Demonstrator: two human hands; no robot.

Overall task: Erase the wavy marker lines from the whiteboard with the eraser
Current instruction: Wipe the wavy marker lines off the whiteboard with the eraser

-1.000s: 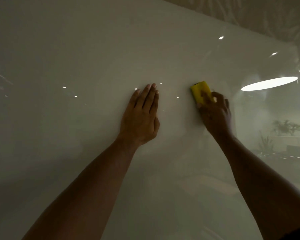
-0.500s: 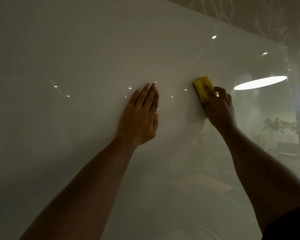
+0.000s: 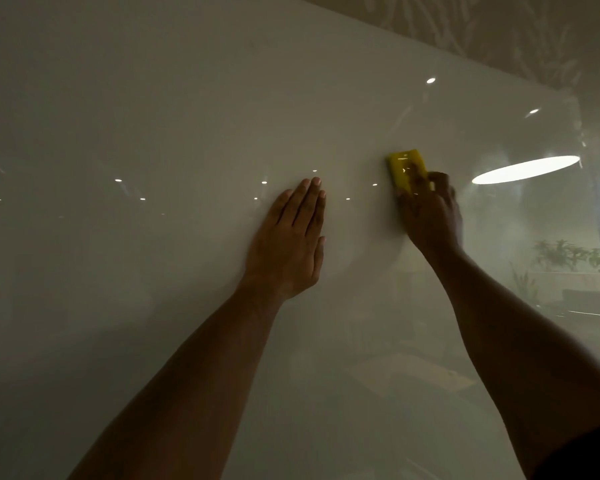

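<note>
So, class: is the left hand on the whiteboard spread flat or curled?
Flat: the left hand lies against the whiteboard, fingers straight and together, holding nothing.

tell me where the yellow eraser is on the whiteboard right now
In the head view the yellow rectangular eraser sits right of centre against the glossy whiteboard, gripped by the right hand, with the flat left hand to its lower left.

Both forearms are bare from wrist to elbow, the left hand (image 3: 288,244) and right hand (image 3: 430,216) wear no rings or gloves, and a dark sleeve edge (image 3: 582,452) shows far behind the right hand's grip.
</note>
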